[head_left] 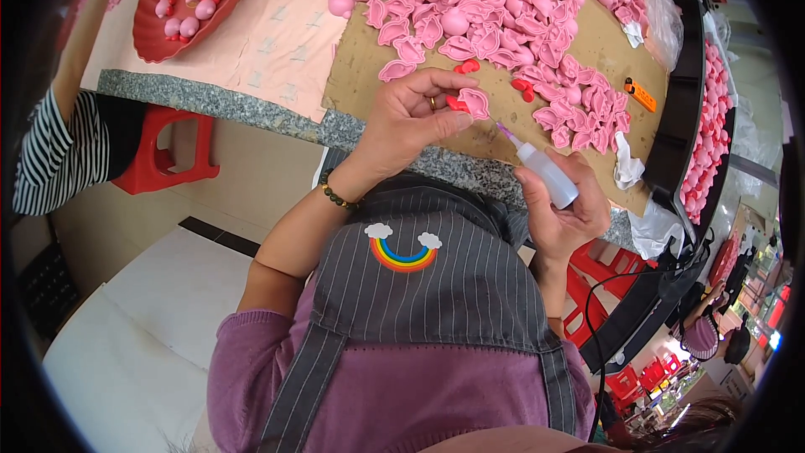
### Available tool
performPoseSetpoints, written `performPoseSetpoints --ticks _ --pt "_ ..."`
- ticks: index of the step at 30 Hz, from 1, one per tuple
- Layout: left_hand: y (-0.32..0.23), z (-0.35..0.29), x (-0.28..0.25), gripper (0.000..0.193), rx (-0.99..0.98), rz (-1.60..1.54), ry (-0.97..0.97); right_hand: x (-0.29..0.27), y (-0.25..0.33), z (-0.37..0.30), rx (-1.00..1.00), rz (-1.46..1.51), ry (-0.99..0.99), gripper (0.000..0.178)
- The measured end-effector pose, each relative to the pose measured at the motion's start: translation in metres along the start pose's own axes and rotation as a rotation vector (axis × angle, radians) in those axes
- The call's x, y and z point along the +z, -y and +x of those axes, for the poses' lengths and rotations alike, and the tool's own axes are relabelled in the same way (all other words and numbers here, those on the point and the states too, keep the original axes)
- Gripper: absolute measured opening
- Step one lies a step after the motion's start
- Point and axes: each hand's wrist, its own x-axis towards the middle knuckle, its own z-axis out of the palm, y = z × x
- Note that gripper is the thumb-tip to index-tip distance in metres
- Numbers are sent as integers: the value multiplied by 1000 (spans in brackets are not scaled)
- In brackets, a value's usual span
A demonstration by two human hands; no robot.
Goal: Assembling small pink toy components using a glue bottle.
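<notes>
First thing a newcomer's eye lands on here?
Probably the big heap of pink molded pieces spread over the brown sheet at the top centre. Then the hands at the table's near edge: the left hand holds one pink piece, the right hand a purple-tipped squeeze bottle. Below, the rainbow patch pops on the dark striped apron.

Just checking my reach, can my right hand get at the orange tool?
Probably, though your right hand holds a bottle: only white tissue and pink pieces seem near the way to the orange tool.
</notes>
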Motion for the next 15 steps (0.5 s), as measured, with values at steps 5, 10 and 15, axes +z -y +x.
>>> performPoseSetpoints --ticks 5,10,15 --pt "2 1 -1 37 12 24 -15 -1 1 -1 4 -9 9 27" --pt "2 0 0 36 11 4 -7 0 0 -1 13 -15 -1 27" --pt "1 1 -1 33 -7 27 8 0 2 1 34 -26 1 26"
